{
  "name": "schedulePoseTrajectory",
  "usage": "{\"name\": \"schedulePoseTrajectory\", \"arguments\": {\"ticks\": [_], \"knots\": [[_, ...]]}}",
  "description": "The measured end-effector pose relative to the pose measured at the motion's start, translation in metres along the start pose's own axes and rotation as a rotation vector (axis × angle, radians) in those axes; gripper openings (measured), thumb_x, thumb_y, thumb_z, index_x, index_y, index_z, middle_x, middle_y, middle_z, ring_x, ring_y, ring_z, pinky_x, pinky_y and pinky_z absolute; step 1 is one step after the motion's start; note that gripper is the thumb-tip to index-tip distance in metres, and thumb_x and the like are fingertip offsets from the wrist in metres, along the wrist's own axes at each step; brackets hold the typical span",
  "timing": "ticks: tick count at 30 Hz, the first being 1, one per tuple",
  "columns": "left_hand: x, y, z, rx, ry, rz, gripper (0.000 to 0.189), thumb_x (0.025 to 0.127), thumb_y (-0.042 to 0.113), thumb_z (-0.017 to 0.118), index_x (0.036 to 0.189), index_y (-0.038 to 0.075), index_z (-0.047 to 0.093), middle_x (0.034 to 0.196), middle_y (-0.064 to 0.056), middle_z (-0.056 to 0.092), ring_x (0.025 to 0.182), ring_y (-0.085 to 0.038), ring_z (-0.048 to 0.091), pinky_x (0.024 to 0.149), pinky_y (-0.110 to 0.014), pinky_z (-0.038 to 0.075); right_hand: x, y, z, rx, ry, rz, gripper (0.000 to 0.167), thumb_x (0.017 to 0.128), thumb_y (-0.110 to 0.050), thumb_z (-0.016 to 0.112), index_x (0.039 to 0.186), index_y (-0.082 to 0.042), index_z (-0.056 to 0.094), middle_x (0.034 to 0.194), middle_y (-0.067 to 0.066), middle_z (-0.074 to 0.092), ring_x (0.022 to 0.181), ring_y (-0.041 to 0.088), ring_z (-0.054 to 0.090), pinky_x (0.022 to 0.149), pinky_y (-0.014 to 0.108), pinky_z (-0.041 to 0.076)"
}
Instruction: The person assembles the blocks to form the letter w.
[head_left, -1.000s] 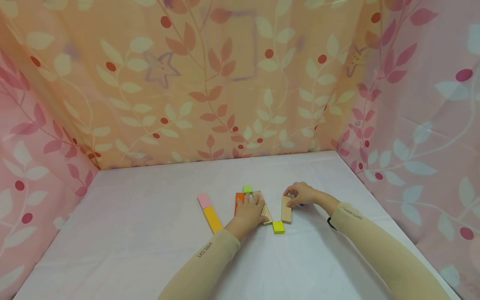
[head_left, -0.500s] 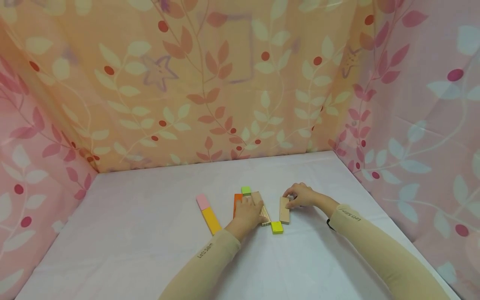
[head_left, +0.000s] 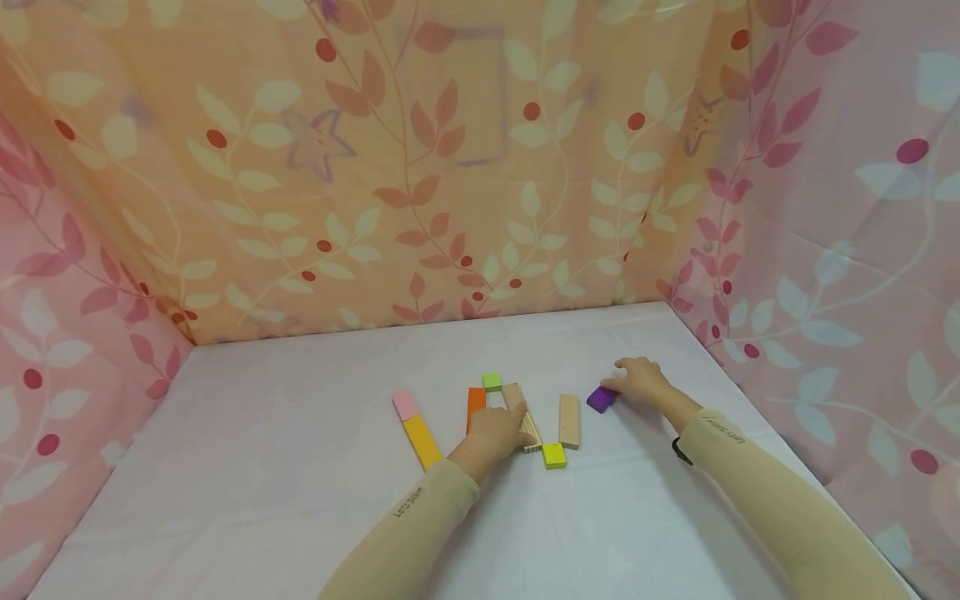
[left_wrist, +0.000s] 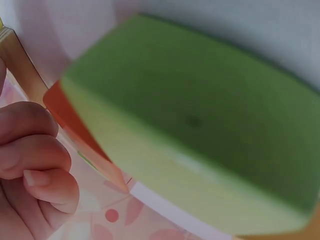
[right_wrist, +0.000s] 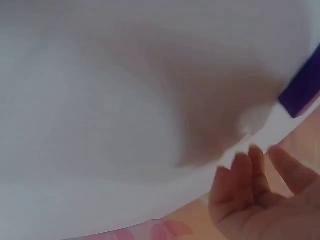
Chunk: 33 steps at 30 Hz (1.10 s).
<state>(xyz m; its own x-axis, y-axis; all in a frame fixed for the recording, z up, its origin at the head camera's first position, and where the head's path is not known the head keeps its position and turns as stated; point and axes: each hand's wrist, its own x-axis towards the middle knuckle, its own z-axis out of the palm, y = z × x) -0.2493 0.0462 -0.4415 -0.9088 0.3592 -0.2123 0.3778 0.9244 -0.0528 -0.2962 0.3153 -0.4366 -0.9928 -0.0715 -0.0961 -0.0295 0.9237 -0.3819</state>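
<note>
My left hand (head_left: 491, 433) bends over the blocks mid-table, index finger and thumb pinching a ribbed wooden block (head_left: 532, 432); its other fingers curl in the left wrist view. Under that wrist a large green block (left_wrist: 200, 115) appears close up, hidden in the head view. Just beyond the hand lies an orange block (head_left: 476, 403). My right hand (head_left: 641, 380) hovers with loosely bent fingers beside a purple block (head_left: 600, 399). In the right wrist view, its fingertips are apart from the purple block (right_wrist: 302, 90). A plain wooden block (head_left: 569, 420) lies left of it.
A yellow block (head_left: 554, 456) touches the ribbed block's near end. At the back sits a light green block (head_left: 491, 382). Pink (head_left: 405, 404) and amber (head_left: 423, 442) blocks form a slanted line at left. Floral curtains (head_left: 420, 167) border the white-covered table (head_left: 262, 433).
My right hand has let go of the plain wooden block and moved right to the purple block, now uncovered. My left hand's spread fingers have drawn in and curled.
</note>
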Motion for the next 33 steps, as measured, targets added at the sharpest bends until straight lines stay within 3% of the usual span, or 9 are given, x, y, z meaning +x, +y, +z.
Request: {"name": "schedulePoseTrajectory", "arguments": {"ticks": [3,9,15,18,21,25,29,33], "knots": [[0.000,-0.002,0.000,0.003,0.007,0.015,0.069,0.087,0.059,0.057,0.146,0.026,0.045,0.060,0.001,0.041,0.057,-0.014,0.040,0.049,-0.025,0.033,-0.001,0.008,0.000,-0.025,-0.045,0.032,0.061,0.093,-0.036,0.063,0.122,0.016,0.053,0.125,0.039,0.051,0.116,0.058,0.044,0.097,0.062,0.036],[0.002,-0.005,0.003,-0.014,0.032,0.042,0.068,0.087,0.058,0.057,0.145,0.024,0.045,0.060,0.000,0.044,0.058,-0.014,0.042,0.049,-0.027,0.036,0.001,0.006,0.002,0.141,-0.040,0.001,0.034,0.090,-0.022,0.068,0.095,0.010,0.059,0.094,0.023,0.062,0.090,0.037,0.056,0.080,0.046,0.045],[0.003,-0.005,0.004,-0.027,0.026,0.050,0.070,0.087,0.059,0.057,0.146,0.024,0.045,0.060,0.000,0.046,0.058,-0.014,0.043,0.051,-0.027,0.036,0.002,-0.001,0.003,0.106,-0.109,0.053,0.050,0.088,-0.030,0.072,0.106,0.014,0.055,0.101,0.025,0.060,0.094,0.036,0.056,0.084,0.046,0.047],[0.002,-0.004,0.005,-0.016,0.027,0.042,0.070,0.087,0.061,0.056,0.146,0.025,0.045,0.060,0.000,0.046,0.057,-0.014,0.042,0.050,-0.026,0.036,0.002,-0.003,0.004,0.124,-0.130,0.076,0.052,0.084,-0.028,0.076,0.105,0.013,0.053,0.099,0.023,0.058,0.092,0.034,0.055,0.080,0.043,0.047],[0.003,-0.004,0.005,-0.005,0.024,0.037,0.070,0.087,0.061,0.055,0.147,0.026,0.045,0.059,0.000,0.045,0.056,-0.013,0.041,0.049,-0.026,0.035,0.003,-0.006,0.002,0.225,-0.117,0.101,0.047,0.082,-0.019,0.078,0.105,0.012,0.050,0.097,0.021,0.056,0.087,0.028,0.054,0.073,0.036,0.048],[0.004,-0.004,0.003,-0.016,0.018,0.038,0.070,0.087,0.060,0.055,0.147,0.026,0.044,0.060,0.000,0.045,0.057,-0.014,0.041,0.050,-0.026,0.034,0.010,-0.010,-0.005,0.452,-0.062,0.160,0.044,0.085,-0.005,0.073,0.114,0.015,0.047,0.093,0.016,0.057,0.074,0.018,0.056,0.062,0.029,0.050],[0.004,-0.005,0.001,-0.038,0.011,0.039,0.070,0.087,0.059,0.056,0.147,0.025,0.044,0.062,-0.001,0.048,0.059,-0.015,0.044,0.052,-0.027,0.037,0.023,-0.012,-0.007,0.689,-0.042,0.187,0.047,0.091,-0.004,0.066,0.129,0.014,0.044,0.089,0.007,0.060,0.068,0.009,0.058,0.063,0.027,0.051],[0.003,-0.005,0.000,-0.053,-0.001,0.037,0.069,0.087,0.059,0.057,0.145,0.024,0.045,0.067,-0.003,0.053,0.062,-0.016,0.047,0.055,-0.028,0.041,0.038,-0.018,0.000,0.752,-0.103,0.167,0.053,0.092,-0.007,0.067,0.135,0.010,0.042,0.092,0.005,0.059,0.072,0.008,0.058,0.065,0.026,0.050]]}}
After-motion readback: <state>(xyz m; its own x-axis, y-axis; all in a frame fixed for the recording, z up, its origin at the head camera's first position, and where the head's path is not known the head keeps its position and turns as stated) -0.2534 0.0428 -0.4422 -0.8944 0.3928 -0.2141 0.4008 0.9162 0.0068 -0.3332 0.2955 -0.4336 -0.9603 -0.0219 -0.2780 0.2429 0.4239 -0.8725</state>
